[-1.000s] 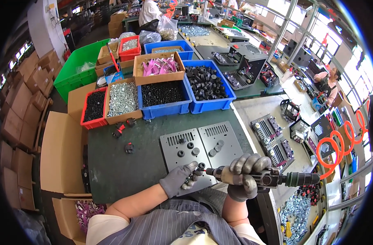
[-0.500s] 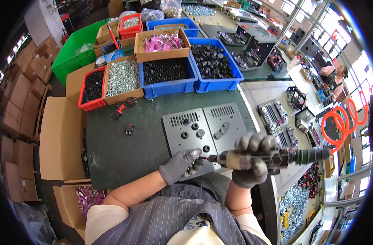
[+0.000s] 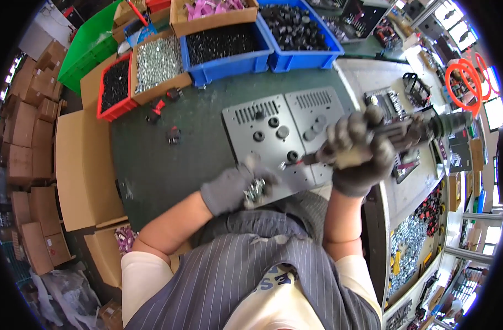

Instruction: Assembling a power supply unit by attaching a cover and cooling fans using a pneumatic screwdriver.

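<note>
Right hand has its grip clamped round the body of a power driver, held above the near-right side of two grey metal panels, bit end pointing left. Left hand sits at the panels' near-left edge, grip curled round a small bunch of silver screws. Black ring pieces and a few dark discs lie on the panels, which rest on the green table.

Handling, judged by look: driver likely heavy and rigid, best held round the thick body, clear of the bit; the orange hose may drag. Screws light, hard, easily dropped from gloves; pinch by the heads. Ring pieces probably light, maybe rubbery. Panels look stiff, thin; take by the edges.

Hard to make out: bit tip blurred, can't tell whether a screw sits on it. Right hand hides part of the driver. Screw count unclear. Far boxes cut off.
</note>
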Tool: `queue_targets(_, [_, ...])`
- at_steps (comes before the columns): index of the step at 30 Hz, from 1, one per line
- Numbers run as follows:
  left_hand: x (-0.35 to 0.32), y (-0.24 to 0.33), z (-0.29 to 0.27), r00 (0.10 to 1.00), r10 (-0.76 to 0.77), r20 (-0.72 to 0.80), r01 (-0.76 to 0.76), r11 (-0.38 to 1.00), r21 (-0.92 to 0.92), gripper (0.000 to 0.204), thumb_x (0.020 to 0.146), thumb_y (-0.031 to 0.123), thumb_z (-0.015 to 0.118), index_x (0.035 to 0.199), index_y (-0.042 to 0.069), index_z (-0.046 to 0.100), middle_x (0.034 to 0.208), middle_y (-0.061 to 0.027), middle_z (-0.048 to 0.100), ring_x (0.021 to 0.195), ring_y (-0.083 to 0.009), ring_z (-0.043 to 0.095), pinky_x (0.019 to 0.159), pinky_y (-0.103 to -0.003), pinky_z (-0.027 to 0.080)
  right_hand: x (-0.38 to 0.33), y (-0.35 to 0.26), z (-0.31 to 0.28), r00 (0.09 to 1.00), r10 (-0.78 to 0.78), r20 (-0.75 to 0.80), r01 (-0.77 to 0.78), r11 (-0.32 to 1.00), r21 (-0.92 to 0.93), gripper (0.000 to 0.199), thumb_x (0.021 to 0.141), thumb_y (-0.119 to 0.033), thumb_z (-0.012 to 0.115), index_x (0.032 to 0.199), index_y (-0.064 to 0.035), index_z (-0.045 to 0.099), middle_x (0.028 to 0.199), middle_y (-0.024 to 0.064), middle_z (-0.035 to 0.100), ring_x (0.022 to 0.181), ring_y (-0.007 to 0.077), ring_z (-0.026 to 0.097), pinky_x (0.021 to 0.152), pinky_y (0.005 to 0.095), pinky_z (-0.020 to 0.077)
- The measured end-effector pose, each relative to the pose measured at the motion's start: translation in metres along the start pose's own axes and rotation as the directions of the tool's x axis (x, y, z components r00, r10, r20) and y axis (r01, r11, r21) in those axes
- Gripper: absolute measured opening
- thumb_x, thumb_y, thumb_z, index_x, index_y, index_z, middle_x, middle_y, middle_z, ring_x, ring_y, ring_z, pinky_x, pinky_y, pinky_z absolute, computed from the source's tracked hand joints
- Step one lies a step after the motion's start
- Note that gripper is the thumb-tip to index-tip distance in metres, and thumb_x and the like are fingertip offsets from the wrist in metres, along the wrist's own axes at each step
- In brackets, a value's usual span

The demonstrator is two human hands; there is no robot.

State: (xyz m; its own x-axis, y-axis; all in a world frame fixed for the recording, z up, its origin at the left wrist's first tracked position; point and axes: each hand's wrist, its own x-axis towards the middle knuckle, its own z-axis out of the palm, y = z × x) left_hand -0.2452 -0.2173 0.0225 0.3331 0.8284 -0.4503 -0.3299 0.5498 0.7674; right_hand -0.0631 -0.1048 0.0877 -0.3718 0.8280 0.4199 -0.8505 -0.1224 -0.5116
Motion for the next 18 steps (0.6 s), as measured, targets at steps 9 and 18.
queue_targets(9, [0.034,0.044,-0.090,0.878,0.421,-0.227,-0.185,0.737,0.650,0.038,0.085,0.039,0.055,0.099,0.003,0.062,0.078,-0.0041,0.058,0.068,-0.0122,0.055,0.058,-0.027,0.046,0.023,0.014,-0.030,0.979,0.006,-0.202,-0.033,0.991,-0.130,0.032,0.077,-0.016,0.056,0.106,-0.0061,0.049,0.086,0.0100,0.057,0.076,0.0231,0.055,0.074,0.0381,0.0442])
queue_targets(18, [0.081,0.057,-0.074,0.734,0.670,0.110,-0.157,0.011,0.987,0.028,0.078,0.029,0.064,0.102,0.014,0.066,0.085,-0.0098,0.065,0.079,-0.0246,0.061,0.074,-0.034,0.048,0.038,0.037,-0.021,0.981,0.020,-0.194,-0.080,0.948,-0.308,0.035,0.075,-0.015,0.058,0.107,-0.0063,0.048,0.088,0.0091,0.056,0.078,0.0233,0.052,0.076,0.0375,0.0425])
